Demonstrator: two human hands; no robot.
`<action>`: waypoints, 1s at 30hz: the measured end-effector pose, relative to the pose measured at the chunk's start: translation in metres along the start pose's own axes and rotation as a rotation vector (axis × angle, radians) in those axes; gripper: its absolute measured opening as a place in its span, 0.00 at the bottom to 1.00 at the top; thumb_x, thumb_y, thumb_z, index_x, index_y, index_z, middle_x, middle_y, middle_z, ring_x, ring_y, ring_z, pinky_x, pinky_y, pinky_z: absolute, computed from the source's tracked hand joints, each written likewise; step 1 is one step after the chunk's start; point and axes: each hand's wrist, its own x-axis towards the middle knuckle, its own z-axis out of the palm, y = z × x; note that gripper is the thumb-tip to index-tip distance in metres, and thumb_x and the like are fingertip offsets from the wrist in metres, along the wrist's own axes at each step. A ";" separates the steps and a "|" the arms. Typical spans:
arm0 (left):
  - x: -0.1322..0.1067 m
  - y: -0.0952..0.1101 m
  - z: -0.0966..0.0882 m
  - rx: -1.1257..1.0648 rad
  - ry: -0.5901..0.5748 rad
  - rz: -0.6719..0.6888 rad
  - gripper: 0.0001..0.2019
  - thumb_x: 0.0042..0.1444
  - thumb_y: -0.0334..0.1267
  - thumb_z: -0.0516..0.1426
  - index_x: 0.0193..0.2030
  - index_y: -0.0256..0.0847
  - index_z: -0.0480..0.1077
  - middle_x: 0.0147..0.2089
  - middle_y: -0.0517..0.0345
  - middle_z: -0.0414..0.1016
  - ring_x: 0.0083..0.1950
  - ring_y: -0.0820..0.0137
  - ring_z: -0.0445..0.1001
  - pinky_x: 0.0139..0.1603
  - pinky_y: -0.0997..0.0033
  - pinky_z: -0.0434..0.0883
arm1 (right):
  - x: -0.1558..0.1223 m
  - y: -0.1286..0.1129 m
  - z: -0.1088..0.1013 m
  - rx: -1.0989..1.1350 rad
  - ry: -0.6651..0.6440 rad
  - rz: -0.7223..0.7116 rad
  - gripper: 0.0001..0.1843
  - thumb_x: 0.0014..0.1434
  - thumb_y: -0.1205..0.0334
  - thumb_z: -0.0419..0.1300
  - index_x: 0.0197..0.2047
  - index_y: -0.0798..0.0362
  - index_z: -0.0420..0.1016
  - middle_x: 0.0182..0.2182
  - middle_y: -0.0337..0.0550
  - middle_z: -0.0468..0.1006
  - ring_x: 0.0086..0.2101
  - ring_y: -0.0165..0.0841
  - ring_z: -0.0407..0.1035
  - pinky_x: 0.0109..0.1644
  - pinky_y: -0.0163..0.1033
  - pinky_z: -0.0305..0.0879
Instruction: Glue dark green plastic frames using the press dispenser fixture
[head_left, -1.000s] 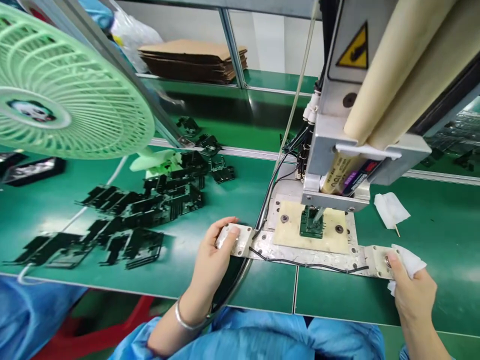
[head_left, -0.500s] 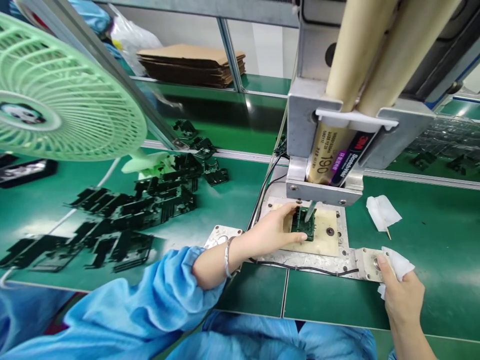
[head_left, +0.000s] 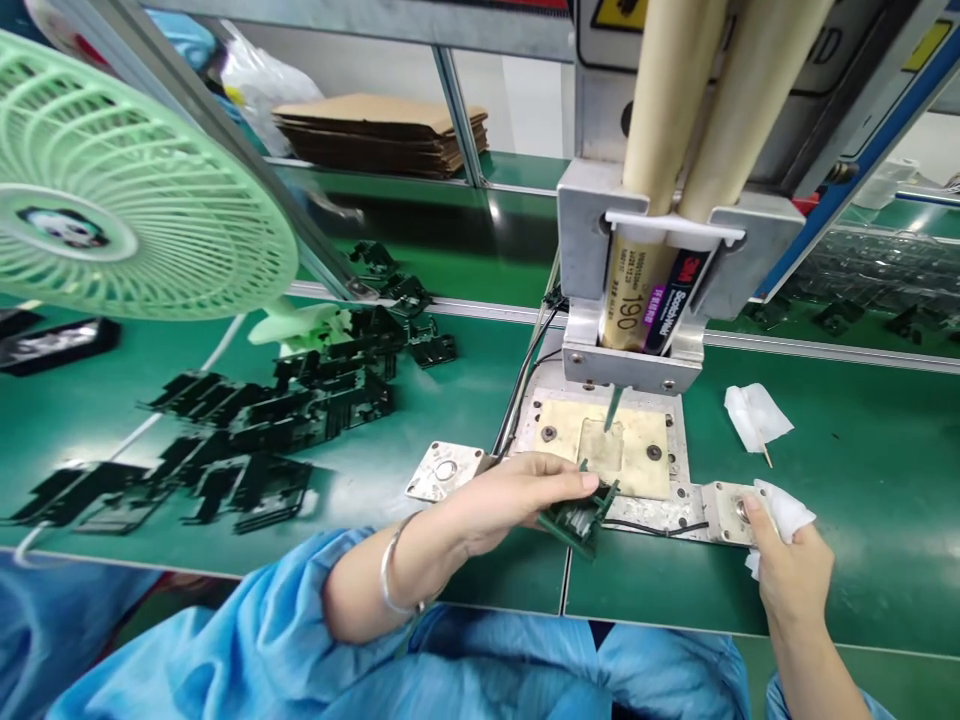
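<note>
— One small dark plastic part [head_left: 576,518] sits pinched in your left hand [head_left: 510,495], thumb and fingertips pressed on its upper edge, just in front of the beige fixture plate [head_left: 637,450] under the adhesive nozzle [head_left: 613,408]. How will it handle?

— Light and stiff, I'd judge, but thin-walled with little ribs, so squeeze gently. Keep your grip on the outer edges, where you have it, and off any face that may carry wet glue.

— And your right hand [head_left: 787,570]?

— Curled round a white wipe [head_left: 784,510], thumb resting at the metal button [head_left: 741,510] on the right tab. More black parts [head_left: 285,420] lie well apart to your left, below the green fan [head_left: 112,190].
</note>
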 end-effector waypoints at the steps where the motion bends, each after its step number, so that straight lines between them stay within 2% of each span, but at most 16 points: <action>1: -0.007 -0.004 0.002 -0.037 0.020 0.052 0.15 0.43 0.47 0.68 0.32 0.37 0.77 0.34 0.54 0.77 0.36 0.65 0.75 0.37 0.68 0.72 | -0.001 0.001 0.000 0.023 0.006 -0.020 0.38 0.41 0.36 0.71 0.47 0.57 0.79 0.41 0.50 0.80 0.44 0.52 0.72 0.50 0.52 0.67; 3: -0.024 -0.012 0.005 -0.081 0.040 0.188 0.21 0.40 0.40 0.70 0.43 0.39 0.76 0.43 0.53 0.78 0.45 0.62 0.76 0.46 0.64 0.73 | -0.003 0.002 -0.001 0.050 0.058 -0.060 0.35 0.45 0.38 0.71 0.48 0.56 0.79 0.42 0.50 0.79 0.45 0.52 0.72 0.49 0.50 0.69; 5: -0.041 -0.018 0.008 -0.074 0.016 0.322 0.26 0.41 0.35 0.70 0.49 0.42 0.74 0.48 0.51 0.76 0.48 0.59 0.76 0.48 0.59 0.74 | -0.007 0.005 -0.005 -0.009 0.157 -0.127 0.32 0.49 0.40 0.70 0.47 0.57 0.79 0.39 0.50 0.80 0.43 0.52 0.73 0.45 0.48 0.70; 7: -0.056 -0.019 0.010 0.013 -0.014 0.517 0.28 0.43 0.34 0.70 0.53 0.44 0.72 0.51 0.50 0.74 0.49 0.57 0.75 0.47 0.57 0.76 | -0.013 0.007 -0.012 -0.156 0.262 -0.310 0.28 0.54 0.40 0.67 0.42 0.60 0.81 0.32 0.50 0.80 0.37 0.51 0.75 0.39 0.46 0.70; 9: -0.064 -0.019 0.011 0.178 0.001 0.811 0.31 0.44 0.32 0.70 0.57 0.46 0.70 0.52 0.49 0.73 0.52 0.57 0.74 0.51 0.57 0.75 | -0.021 0.005 -0.020 -0.294 0.292 -0.580 0.25 0.57 0.42 0.64 0.35 0.60 0.81 0.25 0.49 0.77 0.28 0.45 0.74 0.30 0.41 0.67; 11: -0.067 -0.018 0.011 0.338 0.030 1.079 0.34 0.45 0.32 0.71 0.60 0.45 0.67 0.53 0.48 0.73 0.55 0.57 0.72 0.57 0.58 0.72 | -0.034 -0.003 -0.027 -0.368 0.206 -0.831 0.21 0.60 0.46 0.64 0.31 0.58 0.78 0.22 0.46 0.74 0.21 0.38 0.70 0.23 0.37 0.63; 13: -0.066 -0.019 0.013 0.410 0.063 1.218 0.35 0.46 0.32 0.70 0.62 0.41 0.65 0.53 0.46 0.72 0.56 0.58 0.71 0.60 0.59 0.70 | -0.052 -0.019 -0.032 -0.379 0.035 -1.033 0.15 0.62 0.52 0.64 0.32 0.56 0.75 0.23 0.43 0.73 0.20 0.34 0.69 0.22 0.35 0.63; 16: -0.064 -0.022 0.017 0.406 0.099 1.272 0.33 0.48 0.34 0.70 0.61 0.38 0.65 0.53 0.45 0.71 0.55 0.59 0.71 0.60 0.60 0.70 | -0.082 -0.052 -0.033 -0.265 -0.164 -1.285 0.04 0.62 0.64 0.64 0.36 0.55 0.73 0.29 0.43 0.74 0.26 0.34 0.71 0.29 0.37 0.69; 18: -0.063 -0.024 0.020 0.396 0.102 1.278 0.32 0.49 0.34 0.69 0.60 0.38 0.65 0.52 0.46 0.72 0.55 0.60 0.71 0.60 0.60 0.71 | -0.099 -0.075 -0.029 -0.162 -0.289 -1.375 0.03 0.61 0.69 0.63 0.38 0.55 0.72 0.30 0.44 0.73 0.28 0.35 0.70 0.31 0.39 0.70; 21: -0.065 -0.025 0.024 0.405 0.078 1.270 0.32 0.49 0.35 0.69 0.60 0.39 0.65 0.51 0.46 0.72 0.55 0.60 0.71 0.59 0.61 0.71 | -0.111 -0.100 -0.019 -0.053 -0.505 -1.359 0.04 0.62 0.71 0.60 0.35 0.55 0.69 0.25 0.40 0.69 0.24 0.34 0.66 0.28 0.40 0.67; 24: -0.068 -0.024 0.026 0.395 0.057 1.251 0.31 0.50 0.37 0.69 0.60 0.39 0.65 0.51 0.45 0.72 0.54 0.59 0.72 0.57 0.61 0.73 | -0.111 -0.106 -0.010 0.020 -0.695 -1.317 0.03 0.63 0.71 0.56 0.37 0.56 0.70 0.25 0.41 0.69 0.23 0.34 0.65 0.25 0.40 0.61; 27: -0.070 -0.024 0.027 0.373 0.041 1.231 0.30 0.50 0.37 0.69 0.59 0.38 0.66 0.50 0.45 0.73 0.52 0.59 0.73 0.55 0.61 0.74 | -0.108 -0.105 -0.003 0.067 -0.746 -1.376 0.05 0.65 0.70 0.54 0.38 0.58 0.71 0.26 0.43 0.69 0.23 0.34 0.64 0.24 0.40 0.55; 30: -0.070 -0.026 0.028 0.350 0.047 1.214 0.30 0.49 0.37 0.69 0.58 0.38 0.67 0.48 0.46 0.74 0.50 0.59 0.74 0.54 0.61 0.75 | -0.107 -0.106 0.000 0.088 -0.682 -1.390 0.08 0.68 0.67 0.54 0.35 0.57 0.70 0.24 0.41 0.66 0.22 0.32 0.59 0.24 0.39 0.48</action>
